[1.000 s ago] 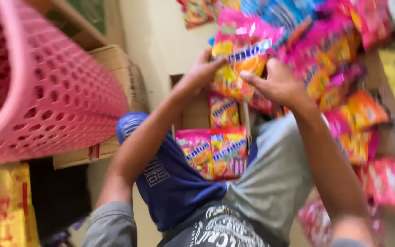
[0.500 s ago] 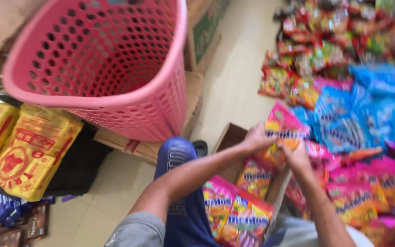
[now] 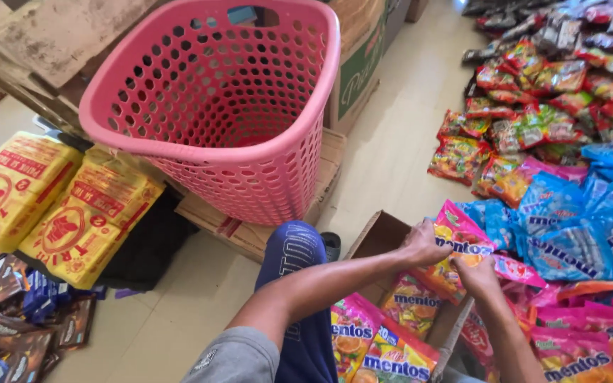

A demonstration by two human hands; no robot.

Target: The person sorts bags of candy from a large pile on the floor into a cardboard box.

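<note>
Hands met over a cardboard box in the head view, the only view there was. The left hand (image 3: 423,245) was clenched on the upper edge of a pink and orange candy bag (image 3: 455,257), and the right hand (image 3: 475,273) grasped the same bag from its lower right side, fingers curled around it. The bag hung just above the open cardboard box (image 3: 381,237), which lay on the floor beside the person's knee in blue trousers (image 3: 294,250). More candy bags of the same kind (image 3: 381,347) lay in the box and across the person's lap. To the right, a spread of blue candy bags (image 3: 569,237) and pink ones (image 3: 590,333) covered the floor, with mixed red and green packets (image 3: 533,120) farther back. A large pink perforated basket (image 3: 235,106) stood on flattened cardboard (image 3: 250,230), well apart from the hands, on the left. Yellow packets with red print (image 3: 51,202) lay beside the basket, and dark wrapped bars (image 3: 15,312) sat at the lower left corner.
</note>
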